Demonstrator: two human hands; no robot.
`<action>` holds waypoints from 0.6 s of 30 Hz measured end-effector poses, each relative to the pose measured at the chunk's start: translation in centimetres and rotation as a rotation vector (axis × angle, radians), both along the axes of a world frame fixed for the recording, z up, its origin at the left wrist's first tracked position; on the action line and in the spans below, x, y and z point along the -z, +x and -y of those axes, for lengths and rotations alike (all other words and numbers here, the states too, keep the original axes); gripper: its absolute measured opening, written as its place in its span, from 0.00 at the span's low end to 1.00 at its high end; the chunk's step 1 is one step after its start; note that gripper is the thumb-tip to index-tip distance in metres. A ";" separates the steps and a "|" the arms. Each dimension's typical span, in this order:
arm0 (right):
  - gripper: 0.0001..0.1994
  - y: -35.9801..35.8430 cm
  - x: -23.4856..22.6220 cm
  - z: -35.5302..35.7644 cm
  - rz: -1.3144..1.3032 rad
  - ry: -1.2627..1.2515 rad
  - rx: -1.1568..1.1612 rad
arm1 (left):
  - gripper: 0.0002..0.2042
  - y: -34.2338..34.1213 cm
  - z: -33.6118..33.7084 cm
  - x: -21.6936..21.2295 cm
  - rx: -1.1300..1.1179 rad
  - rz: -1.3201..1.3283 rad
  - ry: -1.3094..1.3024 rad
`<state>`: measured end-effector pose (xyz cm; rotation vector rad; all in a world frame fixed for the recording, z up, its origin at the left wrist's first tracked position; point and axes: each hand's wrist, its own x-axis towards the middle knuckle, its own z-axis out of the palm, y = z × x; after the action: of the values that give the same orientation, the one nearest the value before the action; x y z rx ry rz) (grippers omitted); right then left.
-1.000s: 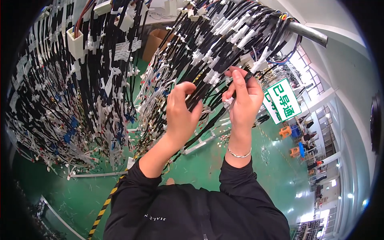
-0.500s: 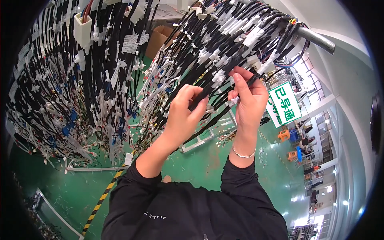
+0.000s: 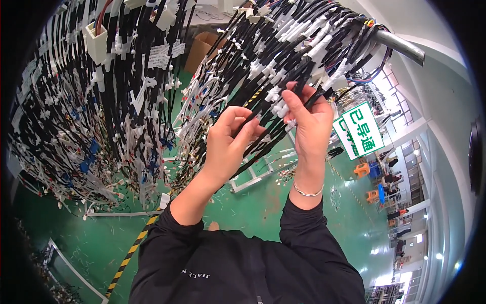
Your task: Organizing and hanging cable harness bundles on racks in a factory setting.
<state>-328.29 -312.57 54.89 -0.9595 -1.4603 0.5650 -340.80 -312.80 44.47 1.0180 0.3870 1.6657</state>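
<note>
Many black-sleeved wire harnesses with white tape and white clips hang from a grey metal bar (image 3: 400, 45). My left hand (image 3: 225, 144) is closed, thumb and fingers pinching one black wire harness (image 3: 261, 108) near the middle of the bundle. Higher up and to the right, my right hand (image 3: 313, 126) has its fingers curled round black sleeved wires of the bundle. White plastic clips (image 3: 278, 108) sit on the harness between the two hands. My right fingertips are partly hidden among the wires.
Another dense row of hanging harnesses (image 3: 109, 101) fills the left, with a large white connector (image 3: 96, 44) on it. A cardboard box (image 3: 201, 48) stands behind. Green-and-white signs (image 3: 363, 129) hang at right. Below are a metal frame (image 3: 253, 182) and striped floor tape (image 3: 124, 261).
My right hand has shifted slightly left, its thumb now beside the white clips. The left hand has moved slightly left, and the harness between them has shifted a little.
</note>
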 end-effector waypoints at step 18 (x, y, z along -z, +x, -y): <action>0.10 -0.1 1.0 0.5 -0.135 0.017 -0.155 | 0.15 1.8 -2.0 -1.6 -0.867 -0.749 0.170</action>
<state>-328.43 -313.11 53.93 -0.7833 -1.4230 0.7159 -338.99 -310.79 46.10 1.7527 1.3447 2.0146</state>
